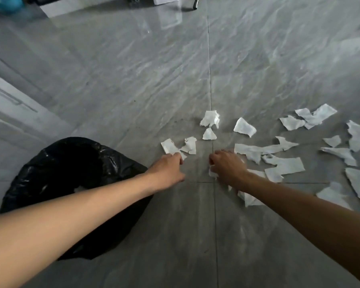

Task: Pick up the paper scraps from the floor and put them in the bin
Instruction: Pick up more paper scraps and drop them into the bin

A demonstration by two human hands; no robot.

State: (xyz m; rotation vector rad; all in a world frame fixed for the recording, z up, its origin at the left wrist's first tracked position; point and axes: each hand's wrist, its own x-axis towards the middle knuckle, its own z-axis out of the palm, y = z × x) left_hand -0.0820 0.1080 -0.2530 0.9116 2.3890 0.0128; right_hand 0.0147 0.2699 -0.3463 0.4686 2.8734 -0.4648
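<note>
Head view, items I log: left hand (168, 168), fingers pinched on a paper scrap (169, 146) on the grey tiled floor (133, 84); right hand (227, 165), curled around a small scrap (212, 173); loose scraps (283, 166) scattered to the right; black-lined bin (56, 163) beside my left forearm.

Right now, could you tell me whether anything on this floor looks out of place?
Yes: torn white paper scraps lie scattered over the grey floor tiles, mostly right of the black-lined bin, around both hands.

Head cam, fwd-down, floor (133, 84) close
</note>
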